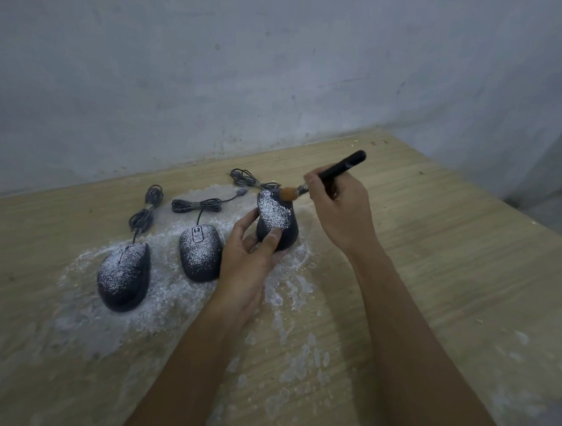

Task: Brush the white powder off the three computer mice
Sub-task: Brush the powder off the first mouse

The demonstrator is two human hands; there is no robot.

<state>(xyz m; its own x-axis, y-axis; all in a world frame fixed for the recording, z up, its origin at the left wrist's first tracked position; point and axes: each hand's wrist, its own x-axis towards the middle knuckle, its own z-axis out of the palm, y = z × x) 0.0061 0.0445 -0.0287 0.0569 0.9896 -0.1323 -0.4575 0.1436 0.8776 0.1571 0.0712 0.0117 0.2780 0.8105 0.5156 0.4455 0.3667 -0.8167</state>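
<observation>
Three dark corded mice dusted with white powder are on a wooden table. The left mouse and the middle mouse lie flat in spilled powder. My left hand grips the right mouse by its near end and tilts its front upward. My right hand holds a black-handled brush. Its tan bristles touch the raised front right edge of that mouse.
White powder is spread over the table around and in front of the mice. Coiled grey cables lie behind them. The wooden table meets a grey wall at the back, and its right edge runs diagonally.
</observation>
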